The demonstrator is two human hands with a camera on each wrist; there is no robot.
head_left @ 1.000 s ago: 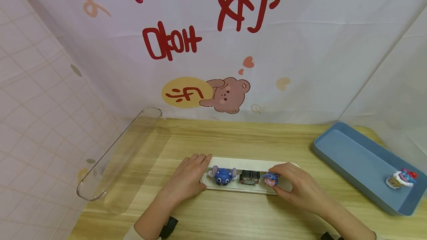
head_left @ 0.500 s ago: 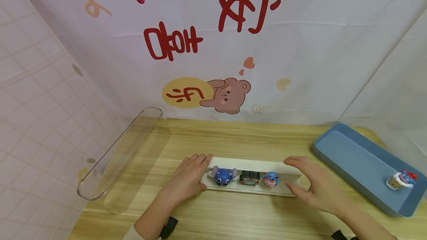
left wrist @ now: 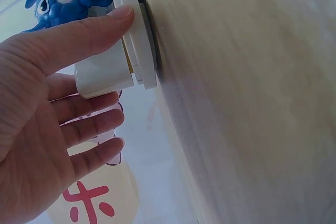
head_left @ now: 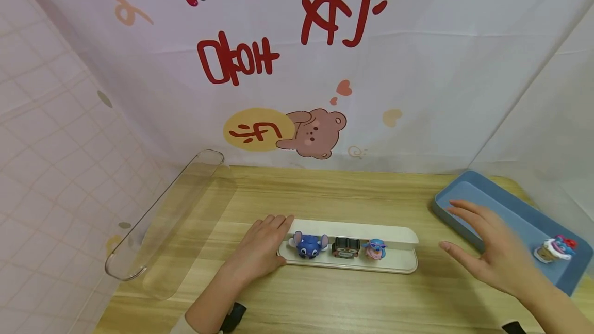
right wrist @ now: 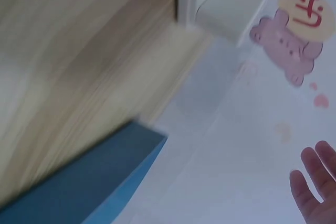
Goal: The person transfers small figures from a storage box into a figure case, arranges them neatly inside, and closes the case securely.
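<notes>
A long white display base (head_left: 399, 262) with a raised back step lies on the wooden table. Along it stand a blue big-eared figurine (head_left: 308, 246), a dark train-like figurine (head_left: 345, 248) and a small blue figurine with glasses and a pink part (head_left: 375, 249). My left hand (head_left: 262, 244) holds the base's left end; the left wrist view shows the thumb (left wrist: 100, 35) on the front rim and fingers behind. To the right, my right hand (head_left: 496, 254) holds nothing, fingers apart, overlapping the blue tray (head_left: 492, 197). In that tray sits a figurine with a red bow and brown cup-like base (head_left: 554, 249).
A clear plastic cover (head_left: 185, 231) with rounded ends lies at the left of the table (head_left: 325, 303). Behind stands a white printed cloth (head_left: 431, 92) with a bear and red characters. White cloth also hangs at both sides.
My right hand has let go of the small blue figurine with glasses, which stays on the base, and has moved right to the blue tray. The left hand keeps its place.
</notes>
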